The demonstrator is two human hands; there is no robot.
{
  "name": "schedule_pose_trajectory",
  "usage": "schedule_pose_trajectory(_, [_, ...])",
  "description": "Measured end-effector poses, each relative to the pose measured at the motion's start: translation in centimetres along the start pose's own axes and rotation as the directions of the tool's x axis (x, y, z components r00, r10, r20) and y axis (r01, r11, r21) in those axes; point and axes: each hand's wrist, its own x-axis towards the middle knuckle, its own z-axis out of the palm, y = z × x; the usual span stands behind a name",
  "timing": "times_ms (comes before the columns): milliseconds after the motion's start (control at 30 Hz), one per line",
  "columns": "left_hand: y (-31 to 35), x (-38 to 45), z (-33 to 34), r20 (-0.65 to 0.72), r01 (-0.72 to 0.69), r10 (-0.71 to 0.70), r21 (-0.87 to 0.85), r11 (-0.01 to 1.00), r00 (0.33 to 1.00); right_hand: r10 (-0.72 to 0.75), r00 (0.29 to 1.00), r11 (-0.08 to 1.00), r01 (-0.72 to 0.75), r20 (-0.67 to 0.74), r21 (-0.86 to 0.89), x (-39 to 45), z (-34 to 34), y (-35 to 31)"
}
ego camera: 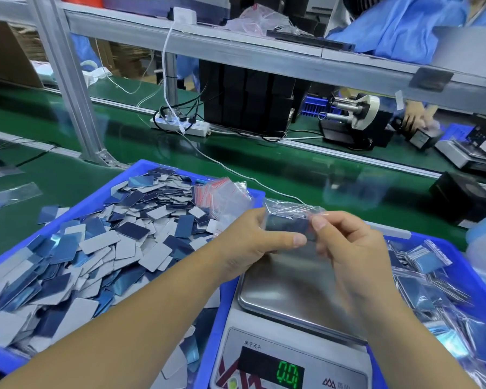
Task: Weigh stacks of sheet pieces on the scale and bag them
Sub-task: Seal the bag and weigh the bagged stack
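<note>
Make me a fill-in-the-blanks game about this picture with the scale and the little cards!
1. The scale display shows ____.
2. The loose sheet pieces lie in a tray coloured ____.
3. Both hands, left and right, hold a clear plastic ____ with a stack inside.
4. The scale's steel pan holds ____.

Missing words: 0.0; blue; bag; nothing

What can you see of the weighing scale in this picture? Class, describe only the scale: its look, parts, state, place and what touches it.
The scale is a grey digital bench scale with a shiny, steel-looking square pan on top. Nothing lies on the pan. Its front panel carries a dark display with green digits reading 0.0, some printed characters and a logo. It stands between two blue bins: the left bin holds loose sheet pieces, the right bin bagged ones. Both hands hover above the pan with a small bag, apart from it.
</note>
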Motion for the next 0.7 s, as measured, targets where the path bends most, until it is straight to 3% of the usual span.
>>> schedule_pose_trajectory(67, [0.0,0.2,-0.3,-0.034,0.001,0.001,0.046,0.999,0.999,-0.144,0.989,0.963,0.143,0.012,-0.230,0.3,-0.7,0.0])
schedule_pose_trajectory(167, [-0.5,0.4,-0.2,-0.103,0.026,0.001,0.255,0.967,0.995,-0.281,0.953,0.821,0.301,0.115,-0.486,0.1,-0.6,-0.1])
schedule_pose_trajectory(267, [-0.7,0.4,0.0,-0.140,0.007,0.031,0.265,0.964,0.990,-0.327,0.936,0.798,0.349,0.134,-0.492,0.1,-0.5,0.1])
schedule_pose_trajectory(400, [-0.3,0.4,-0.4,-0.143,-0.044,0.076,0.218,0.975,0.987,-0.275,0.951,0.829,0.308,0.140,-0.466,0.6,-1.3,0.1])
schedule_pose_trajectory(533, [-0.4,0.3,-0.6,-0.112,0.027,0.003,0.267,0.963,0.994,-0.206,0.963,0.799,0.269,0.177,-0.538,0.8,-1.5,0.5])
schedule_pose_trajectory(700, [0.0,0.5,-1.2,-0.189,0.076,-0.032,0.234,0.969,0.982,-0.165,0.969,0.837,0.235,0.183,-0.493,0.9,-1.6,0.5])
